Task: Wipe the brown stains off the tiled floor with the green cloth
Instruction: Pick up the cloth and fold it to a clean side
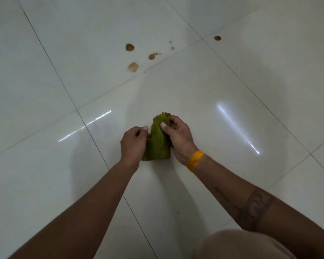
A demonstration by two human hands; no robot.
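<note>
A folded green cloth [158,142] is held between both hands just above the glossy white tiled floor [223,86]. My left hand [133,144] pinches the cloth's left edge. My right hand [178,137] grips its upper right part, thumb pressed on the front. Several brown stains lie farther ahead on the tiles: a round one [129,47], a paler one [133,67], a smeared one [153,56], small specks [172,48], and a lone spot [217,38] to the right. The cloth is well short of the stains.
Dark grout lines [79,113] cross the floor diagonally. Bright light streaks [238,128] reflect off the tiles. A yellow band [195,160] circles my right wrist. My knee in beige fabric [241,245] fills the lower right corner.
</note>
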